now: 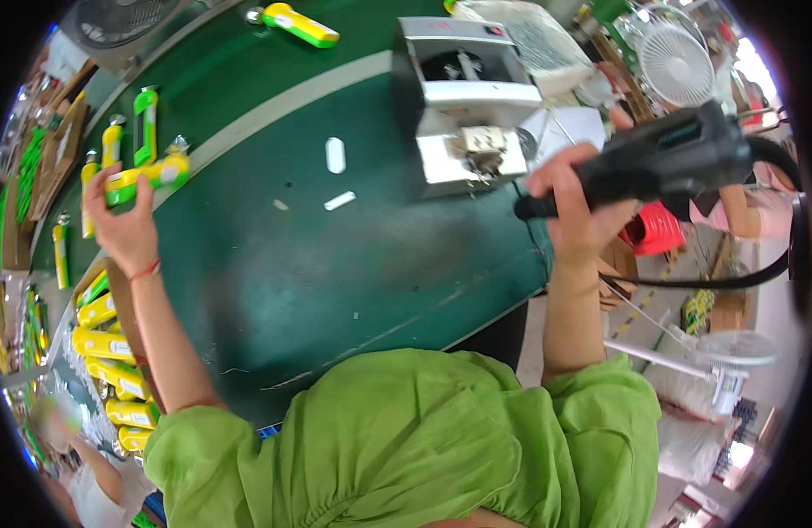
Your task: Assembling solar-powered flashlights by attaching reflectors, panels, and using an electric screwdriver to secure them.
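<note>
My left hand (pixel 126 224) is raised at the far left of the green work table, fingers closed around a yellow-and-green tube-shaped device (pixel 172 170) with a shiny knob at one end. Several similar devices stand or lie close by, among them a green one with a dark panel (pixel 145 128). On the right, my right hand (pixel 582 198) grips a black hand tool (pixel 657 158) with a thick black hose or cable at its rear. The tool's kind is not clear. Just left of it stands a silver label dispenser-like machine (pixel 467 97).
Two small white strips (pixel 335 155) lie mid-table. Another yellow-and-green device (pixel 300 25) lies at the far side. Beside my left forearm is a carton (pixel 124 308) of yellow devices. A plastic-lined tray (pixel 529 44), a white fan (pixel 677 63) and a red container (pixel 654 229) are on the right.
</note>
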A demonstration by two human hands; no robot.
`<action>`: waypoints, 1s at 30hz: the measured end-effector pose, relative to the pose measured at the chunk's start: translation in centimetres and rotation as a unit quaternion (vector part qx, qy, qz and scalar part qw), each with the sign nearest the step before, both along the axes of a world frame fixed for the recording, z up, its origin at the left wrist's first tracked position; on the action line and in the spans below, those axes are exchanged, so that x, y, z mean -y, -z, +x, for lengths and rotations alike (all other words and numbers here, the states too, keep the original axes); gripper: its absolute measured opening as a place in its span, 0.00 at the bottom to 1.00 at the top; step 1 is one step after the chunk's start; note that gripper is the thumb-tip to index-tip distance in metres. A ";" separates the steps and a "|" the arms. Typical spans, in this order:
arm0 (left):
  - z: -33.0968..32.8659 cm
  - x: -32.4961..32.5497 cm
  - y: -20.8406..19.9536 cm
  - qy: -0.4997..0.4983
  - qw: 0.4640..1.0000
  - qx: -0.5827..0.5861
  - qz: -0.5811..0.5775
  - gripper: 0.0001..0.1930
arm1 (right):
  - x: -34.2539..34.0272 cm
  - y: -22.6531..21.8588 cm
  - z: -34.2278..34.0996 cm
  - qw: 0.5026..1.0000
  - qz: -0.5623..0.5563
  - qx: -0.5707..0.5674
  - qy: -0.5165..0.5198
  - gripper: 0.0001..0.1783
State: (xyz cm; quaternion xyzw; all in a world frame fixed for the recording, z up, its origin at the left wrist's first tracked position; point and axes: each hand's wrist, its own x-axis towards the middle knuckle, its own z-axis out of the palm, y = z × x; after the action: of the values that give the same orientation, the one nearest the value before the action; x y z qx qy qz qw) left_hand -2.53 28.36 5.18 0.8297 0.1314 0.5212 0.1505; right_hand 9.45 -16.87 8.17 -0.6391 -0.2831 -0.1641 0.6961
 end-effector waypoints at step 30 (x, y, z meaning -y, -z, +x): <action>3.4 28.8 5.0 0.385 0.834 -0.393 0.044 0.25 | -2.3 1.0 0.7 0.989 0.132 -0.052 -0.040 0.15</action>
State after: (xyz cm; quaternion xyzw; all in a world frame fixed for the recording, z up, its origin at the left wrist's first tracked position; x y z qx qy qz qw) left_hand 0.89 -0.49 0.21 0.9538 -0.1739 0.0562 0.2383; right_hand 10.13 -14.54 7.18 -0.5375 -0.2478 -0.1391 0.7939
